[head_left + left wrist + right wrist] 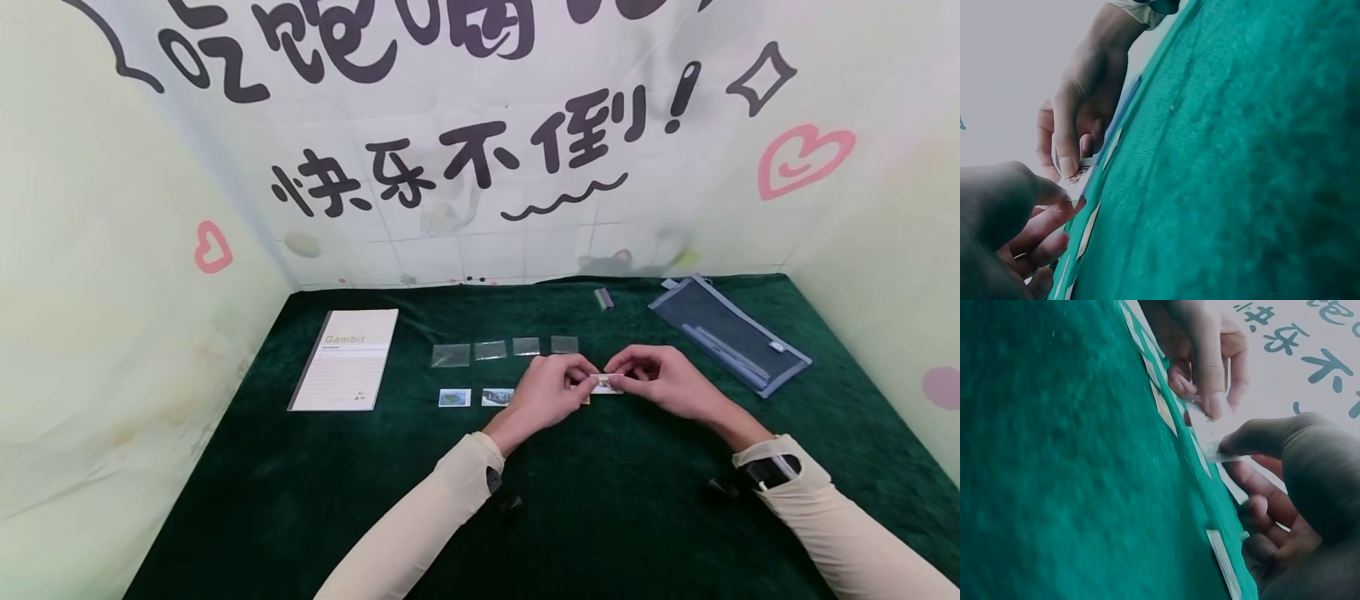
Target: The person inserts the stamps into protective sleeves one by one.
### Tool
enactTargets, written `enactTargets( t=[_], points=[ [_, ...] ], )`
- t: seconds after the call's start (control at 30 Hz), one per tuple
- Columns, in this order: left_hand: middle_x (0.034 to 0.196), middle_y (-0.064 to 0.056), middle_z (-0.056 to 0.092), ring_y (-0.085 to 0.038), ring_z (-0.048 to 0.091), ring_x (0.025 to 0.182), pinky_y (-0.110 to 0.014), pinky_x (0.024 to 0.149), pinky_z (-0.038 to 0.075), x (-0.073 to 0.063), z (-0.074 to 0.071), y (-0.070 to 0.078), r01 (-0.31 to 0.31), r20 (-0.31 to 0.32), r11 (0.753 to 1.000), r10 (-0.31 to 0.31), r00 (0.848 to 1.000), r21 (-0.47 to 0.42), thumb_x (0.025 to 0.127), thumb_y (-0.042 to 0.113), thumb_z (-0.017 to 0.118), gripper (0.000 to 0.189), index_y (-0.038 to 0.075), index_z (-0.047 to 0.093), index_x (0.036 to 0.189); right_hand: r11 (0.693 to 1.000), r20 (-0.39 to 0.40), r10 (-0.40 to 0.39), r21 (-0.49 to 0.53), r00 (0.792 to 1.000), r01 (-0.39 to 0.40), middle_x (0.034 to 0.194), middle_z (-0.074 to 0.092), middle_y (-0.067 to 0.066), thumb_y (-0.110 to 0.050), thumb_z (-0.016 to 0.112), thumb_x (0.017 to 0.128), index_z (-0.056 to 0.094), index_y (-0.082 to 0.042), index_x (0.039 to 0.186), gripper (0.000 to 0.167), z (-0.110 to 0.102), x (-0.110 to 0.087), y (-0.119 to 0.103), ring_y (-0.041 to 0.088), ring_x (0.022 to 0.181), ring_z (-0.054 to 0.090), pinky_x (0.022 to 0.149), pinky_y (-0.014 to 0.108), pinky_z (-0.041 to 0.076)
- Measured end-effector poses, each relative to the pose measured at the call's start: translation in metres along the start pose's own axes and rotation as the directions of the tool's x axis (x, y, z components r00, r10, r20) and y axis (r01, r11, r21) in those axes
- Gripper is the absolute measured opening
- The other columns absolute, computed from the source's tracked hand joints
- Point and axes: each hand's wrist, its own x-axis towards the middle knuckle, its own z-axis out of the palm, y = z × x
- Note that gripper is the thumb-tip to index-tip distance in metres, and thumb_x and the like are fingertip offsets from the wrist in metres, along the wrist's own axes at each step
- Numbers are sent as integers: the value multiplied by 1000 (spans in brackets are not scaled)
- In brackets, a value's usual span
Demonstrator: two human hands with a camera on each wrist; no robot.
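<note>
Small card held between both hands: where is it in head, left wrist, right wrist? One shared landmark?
Head: small card right of centre, below mid-height, between left hand and right hand.
Left wrist: small card left of centre, below mid-height; right hand above it.
Right wrist: small card right of centre, just above mid-height; left hand above it.
Shared landmark: green cloth.
</note>
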Motion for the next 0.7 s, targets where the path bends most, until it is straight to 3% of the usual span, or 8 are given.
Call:
enactTargets(
  t=[0.17,0.3,0.53,0.7],
  points=[
    [96,13,78,-1,64,84,-20,79,53,8,5,2,31,11,997,-32,999,72,107,30,72,14,24,79,118,996,26,3,-92,1000,-1,95,76,0,-21,78,102,78,-21,114,12,-8,1,3,15,75,58,65,26,47],
    [91,13,78,3,67,70,-19,82,54,16,7,5,21,41,995,-25,999,94,106,30,73,16,23,77,121,989,44,16,-151,999,-9,95,76,-3,-20,78,101,77,-20,117,15,-13,0,7,13,76,57,66,26,47],
    [93,14,77,-6,61,99,-28,93,51,19,7,7,5,61,982,-17,998,187,105,32,74,16,26,78,119,977,48,18,-215,999,-7,94,76,-8,-22,80,100,78,-22,116,16,-14,1,10,11,78,58,69,26,48],
    [95,13,75,-8,58,98,-25,86,47,19,8,3,4,67,975,-20,998,221,105,32,75,17,27,79,121,967,42,-12,-253,999,22,95,73,-9,-22,81,100,79,-22,116,16,-13,1,7,13,84,55,73,27,45]
  ],
)
